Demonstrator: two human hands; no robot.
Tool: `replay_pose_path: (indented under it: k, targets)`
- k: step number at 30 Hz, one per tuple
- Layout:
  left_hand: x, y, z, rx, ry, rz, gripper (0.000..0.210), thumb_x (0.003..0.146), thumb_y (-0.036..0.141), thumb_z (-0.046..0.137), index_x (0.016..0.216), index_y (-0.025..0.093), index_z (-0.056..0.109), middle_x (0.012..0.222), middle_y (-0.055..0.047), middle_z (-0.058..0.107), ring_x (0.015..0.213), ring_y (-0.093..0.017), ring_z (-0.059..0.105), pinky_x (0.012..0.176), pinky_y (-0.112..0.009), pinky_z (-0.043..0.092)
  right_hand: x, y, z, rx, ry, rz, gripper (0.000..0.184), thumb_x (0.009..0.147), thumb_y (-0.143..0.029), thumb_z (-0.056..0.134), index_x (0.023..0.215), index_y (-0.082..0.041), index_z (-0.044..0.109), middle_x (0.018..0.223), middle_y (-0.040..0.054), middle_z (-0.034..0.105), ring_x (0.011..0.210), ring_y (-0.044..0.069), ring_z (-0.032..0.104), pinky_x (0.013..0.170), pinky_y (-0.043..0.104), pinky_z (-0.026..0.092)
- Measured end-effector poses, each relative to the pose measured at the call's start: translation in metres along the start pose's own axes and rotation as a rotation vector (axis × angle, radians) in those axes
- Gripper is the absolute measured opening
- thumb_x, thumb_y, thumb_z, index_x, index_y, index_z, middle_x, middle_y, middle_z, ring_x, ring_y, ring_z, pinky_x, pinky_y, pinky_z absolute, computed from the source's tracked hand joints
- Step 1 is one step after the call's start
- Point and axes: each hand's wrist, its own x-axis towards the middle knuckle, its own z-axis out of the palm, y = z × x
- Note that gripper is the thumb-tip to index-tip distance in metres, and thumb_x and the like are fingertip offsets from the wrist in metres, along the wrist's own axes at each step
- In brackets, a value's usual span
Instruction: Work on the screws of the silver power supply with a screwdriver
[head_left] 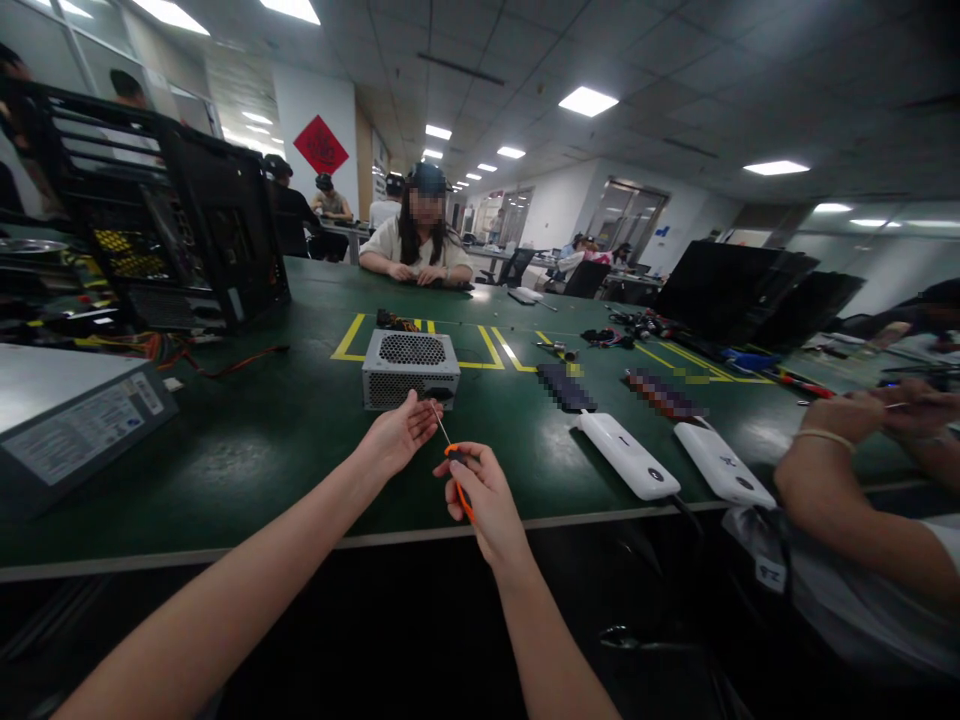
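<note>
A grey computer power supply with a honeycomb grille stands on the green table in front of me. Its cable bundle lies at the far side. My right hand grips a screwdriver by its orange and black handle, the thin shaft slanting up and left. The shaft reaches past the fingers of my left hand, near the front lower right of the power supply. That left hand has its palm turned inward and fingers stretched out; whether it touches the housing or the shaft, I cannot tell.
Left stand a black computer case and a grey labelled box. To the right lie two white power banks, with two blurred phone-like things beyond. One person sits opposite; another person's forearm is close at right.
</note>
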Motion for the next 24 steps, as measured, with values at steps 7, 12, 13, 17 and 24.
replay_pose_path:
  k: [7,12,13,17,24]
  targets:
    - [0.019,0.007,-0.001,0.212,-0.020,-0.062,0.017,0.083,0.004,0.046,0.077,0.005,0.062,0.072,-0.012,0.067,0.064,-0.013,0.064,0.062,-0.022,0.052,0.006,-0.007,-0.006,0.238,0.093,0.103,0.025,0.066,-0.020,0.064,0.086,-0.015,0.050,0.068,0.0025,0.065,0.048,0.006,0.050,0.037,0.013,0.033]
    - [0.030,0.003,0.001,0.214,-0.075,-0.033,0.014,0.081,0.004,0.049,0.081,0.005,0.063,0.077,-0.012,0.069,0.067,-0.013,0.065,0.062,-0.022,0.053,0.012,-0.010,-0.012,0.380,0.177,0.167,0.016,0.067,-0.013,0.063,0.080,-0.013,0.055,0.068,0.0062,0.066,0.049,0.006,0.052,0.038,0.012,0.035]
    - [0.032,0.003,0.000,0.201,-0.085,-0.026,0.014,0.081,0.004,0.049,0.081,0.005,0.064,0.078,-0.012,0.069,0.068,-0.013,0.065,0.062,-0.022,0.053,0.014,-0.010,-0.013,0.403,0.182,0.177,0.014,0.068,-0.012,0.062,0.080,-0.012,0.056,0.068,0.0068,0.066,0.049,0.006,0.052,0.038,0.012,0.036]
    - [0.035,0.000,-0.004,0.179,-0.124,-0.004,0.013,0.080,0.005,0.052,0.083,0.005,0.065,0.083,-0.012,0.070,0.069,-0.012,0.065,0.060,-0.020,0.052,0.019,-0.010,-0.015,0.465,0.173,0.197,0.008,0.072,-0.008,0.057,0.079,-0.011,0.056,0.067,0.0083,0.066,0.048,0.006,0.051,0.038,0.012,0.036]
    - [0.038,-0.001,-0.008,0.183,-0.161,0.011,0.013,0.079,0.006,0.054,0.084,0.006,0.066,0.088,-0.012,0.069,0.069,-0.010,0.064,0.059,-0.018,0.052,0.022,-0.009,-0.013,0.491,0.162,0.212,0.007,0.072,-0.007,0.057,0.078,-0.010,0.057,0.068,0.0093,0.066,0.048,0.006,0.052,0.038,0.011,0.037]
